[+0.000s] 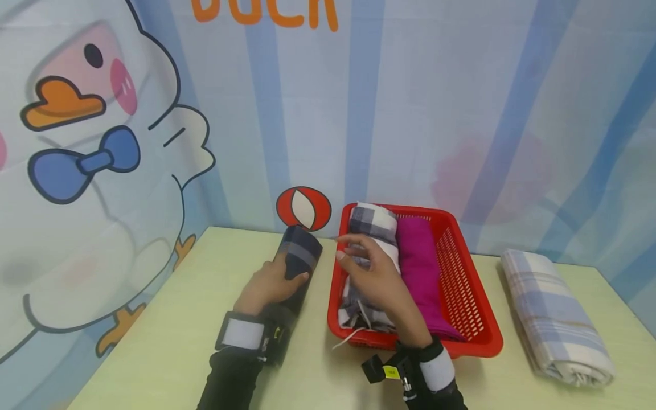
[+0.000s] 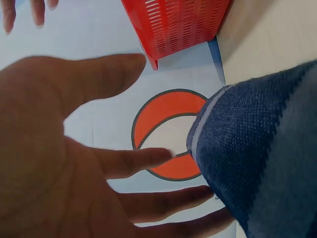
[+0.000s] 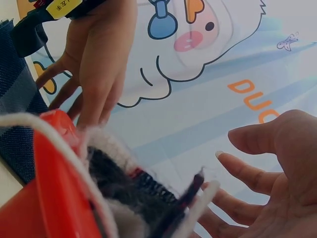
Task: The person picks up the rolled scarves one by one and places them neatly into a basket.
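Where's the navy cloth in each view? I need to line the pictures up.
Head: navy cloth just left of centre, left hand over it.
Left wrist: navy cloth at the right edge, running to the lower right corner.
Right wrist: navy cloth along the left edge, partly cut off.
Shared landmark: red basket, right of the cloth in the head view, at the top in left wrist, lower left in right wrist.
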A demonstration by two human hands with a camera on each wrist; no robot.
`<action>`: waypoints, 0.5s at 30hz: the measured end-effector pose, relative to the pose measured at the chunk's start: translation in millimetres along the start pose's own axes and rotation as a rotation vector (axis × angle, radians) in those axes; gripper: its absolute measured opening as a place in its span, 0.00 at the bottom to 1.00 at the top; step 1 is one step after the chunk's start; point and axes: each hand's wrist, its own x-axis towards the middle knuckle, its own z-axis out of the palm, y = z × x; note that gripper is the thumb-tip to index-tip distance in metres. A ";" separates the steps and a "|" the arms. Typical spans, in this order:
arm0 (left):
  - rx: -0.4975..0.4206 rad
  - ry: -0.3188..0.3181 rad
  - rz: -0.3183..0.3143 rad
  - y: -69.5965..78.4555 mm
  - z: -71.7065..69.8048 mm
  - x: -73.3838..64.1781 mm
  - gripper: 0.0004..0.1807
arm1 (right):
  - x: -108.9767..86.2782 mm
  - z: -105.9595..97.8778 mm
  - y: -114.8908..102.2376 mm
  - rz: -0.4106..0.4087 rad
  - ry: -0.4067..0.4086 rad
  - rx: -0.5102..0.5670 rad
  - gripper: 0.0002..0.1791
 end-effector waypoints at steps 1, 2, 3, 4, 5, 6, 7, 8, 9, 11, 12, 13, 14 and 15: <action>0.005 -0.014 -0.013 -1.4 -0.5 -0.5 0.44 | 0.1 0.9 -0.5 0.004 -0.001 -0.002 0.19; 0.007 -0.026 -0.027 -2.7 -0.9 -1.0 0.44 | 0.1 2.1 -1.1 0.008 -0.003 -0.005 0.19; 0.005 -0.036 -0.039 -3.9 -1.5 -1.7 0.44 | 0.1 3.4 -1.7 0.006 -0.005 -0.006 0.19; 0.003 -0.042 -0.044 -4.8 -2.3 -2.2 0.44 | 0.1 4.8 -2.1 0.003 -0.005 -0.011 0.20; -0.001 -0.046 -0.049 -6.0 -2.8 -2.3 0.44 | 0.1 6.2 -2.4 -0.004 -0.006 -0.016 0.20; -0.008 -0.049 -0.053 -7.2 -3.2 -2.3 0.44 | 0.0 7.6 -2.5 -0.006 -0.007 -0.023 0.19; -0.013 -0.052 -0.055 -8.7 -3.4 -2.2 0.44 | -0.2 8.7 -2.7 -0.015 -0.008 -0.028 0.19; -0.017 -0.057 -0.055 -10.5 -3.3 -1.9 0.44 | -0.5 9.9 -2.7 -0.023 -0.010 -0.032 0.19; -0.020 -0.061 -0.054 -12.3 -3.1 -1.5 0.44 | -0.8 10.8 -2.6 -0.030 -0.012 -0.034 0.19; -0.030 -0.070 -0.049 -16.2 -2.4 0.0 0.45 | -1.0 12.2 -2.1 -0.042 -0.011 -0.041 0.19; -0.034 -0.074 -0.046 -18.4 -1.9 1.2 0.45 | -1.0 12.6 -1.9 -0.047 -0.011 -0.042 0.19; -0.037 -0.079 -0.044 -20.5 -1.5 2.2 0.45 | -0.8 12.8 -1.9 -0.052 -0.010 -0.044 0.19; -0.039 -0.083 -0.041 -22.5 -1.0 3.5 0.46 | -0.7 12.9 -2.0 -0.057 -0.010 -0.047 0.19; -0.043 -0.085 -0.040 -24.5 -0.4 4.8 0.46 | -0.5 12.9 -2.0 -0.059 -0.012 -0.047 0.19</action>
